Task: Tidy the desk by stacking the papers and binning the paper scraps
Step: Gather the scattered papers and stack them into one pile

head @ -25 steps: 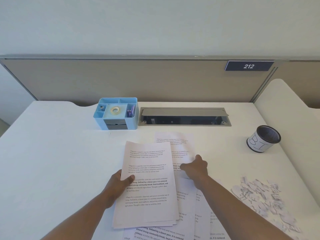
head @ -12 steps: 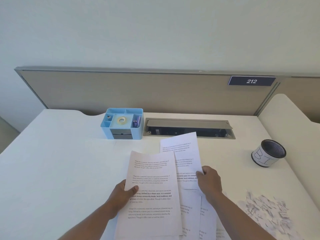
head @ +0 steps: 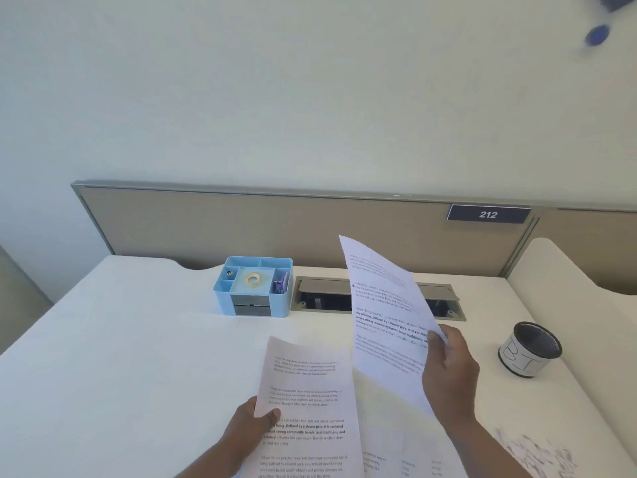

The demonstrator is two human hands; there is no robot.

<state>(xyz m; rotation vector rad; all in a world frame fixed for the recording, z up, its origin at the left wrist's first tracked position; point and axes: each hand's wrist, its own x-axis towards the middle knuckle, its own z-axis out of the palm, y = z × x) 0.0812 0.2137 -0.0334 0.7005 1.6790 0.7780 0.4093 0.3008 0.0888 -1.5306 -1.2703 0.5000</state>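
My right hand point(head: 450, 374) grips a printed sheet point(head: 386, 315) by its right edge and holds it up, tilted, above the desk. My left hand point(head: 251, 429) holds the left edge of a stack of printed papers point(head: 306, 408), thumb on top. More printed sheets point(head: 389, 460) lie flat under and to the right of the stack. A pile of torn paper scraps point(head: 537, 453) lies at the lower right of the white desk point(head: 120, 357). A small black mesh cup with a white label point(head: 529, 350), serving as the bin, stands at the right.
A light blue desk organiser point(head: 253, 286) with a tape roll stands at the back. Beside it is a grey cable slot point(head: 320, 298) with its lid up. A beige partition point(head: 241, 225) with a "212" sign point(head: 487, 214) closes the back.
My right hand has taken the sheet by its edge and lifted it off the desk. The left hand keeps its hold on the stack. The view has tilted upward.
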